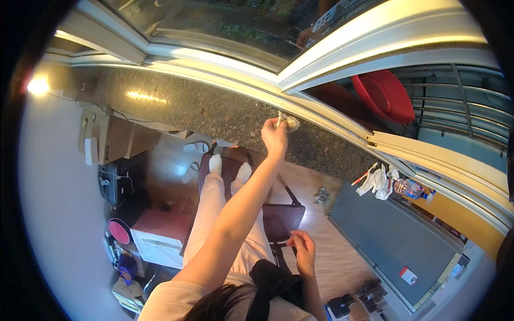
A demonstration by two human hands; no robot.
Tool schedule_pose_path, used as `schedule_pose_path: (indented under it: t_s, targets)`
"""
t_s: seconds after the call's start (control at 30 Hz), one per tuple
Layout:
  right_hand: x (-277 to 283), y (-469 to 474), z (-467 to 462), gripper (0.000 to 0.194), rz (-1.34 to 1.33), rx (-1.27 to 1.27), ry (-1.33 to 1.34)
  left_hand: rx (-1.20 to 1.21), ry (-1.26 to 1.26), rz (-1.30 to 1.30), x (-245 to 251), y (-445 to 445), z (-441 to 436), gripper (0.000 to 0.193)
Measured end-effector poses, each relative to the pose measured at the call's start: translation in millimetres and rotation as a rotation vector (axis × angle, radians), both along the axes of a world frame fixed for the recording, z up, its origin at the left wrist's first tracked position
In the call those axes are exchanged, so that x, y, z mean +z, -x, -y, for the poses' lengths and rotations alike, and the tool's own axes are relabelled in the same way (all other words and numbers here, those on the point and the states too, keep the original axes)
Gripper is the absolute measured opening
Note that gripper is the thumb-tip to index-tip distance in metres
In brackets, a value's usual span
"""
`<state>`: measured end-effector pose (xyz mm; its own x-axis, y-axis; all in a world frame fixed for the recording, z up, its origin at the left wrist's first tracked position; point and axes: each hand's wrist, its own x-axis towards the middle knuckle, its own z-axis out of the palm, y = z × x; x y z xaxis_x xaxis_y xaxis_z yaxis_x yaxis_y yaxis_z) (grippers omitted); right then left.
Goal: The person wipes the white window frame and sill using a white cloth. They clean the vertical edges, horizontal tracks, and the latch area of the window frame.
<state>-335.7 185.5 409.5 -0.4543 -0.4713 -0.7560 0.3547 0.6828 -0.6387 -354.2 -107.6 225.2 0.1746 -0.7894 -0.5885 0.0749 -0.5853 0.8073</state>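
Observation:
My left hand (pixel 275 138) reaches forward over the dark speckled stone windowsill (pixel 225 110). Between its thumb and fingers is a crumpled whitish wad of cloth or tissue (pixel 290 122), close to the white window frame (pixel 225 82). Lower down at my right side, my right hand (pixel 303 248) hangs with loosely bent fingers and nothing visible in it. Under my socked feet (pixel 215 164) is a chair with a dark maroon seat (pixel 283 222).
Crumpled white tissues (pixel 377 182), a red-and-white brush-like stick (pixel 364 174) and a clear plastic bottle (pixel 410 187) lie at the sill's right end. A grey-topped table (pixel 393 240) stands below. A grey rag (pixel 321 196) and slippers (pixel 195 147) lie on the floor. Outside sits a red basin (pixel 385 96).

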Motion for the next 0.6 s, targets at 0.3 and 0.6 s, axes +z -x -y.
schedule_pose_path:
  t_s: [0.3,0.6]
  targets:
    - [-1,-2,-7,0.016,0.004,-0.019,-0.01,0.012,0.143,-0.113,9,-18,18,0.019]
    - [-3,0,-14,0.016,0.005,-0.078,-0.004,-0.034,0.626,0.662,11,-124,137,0.027]
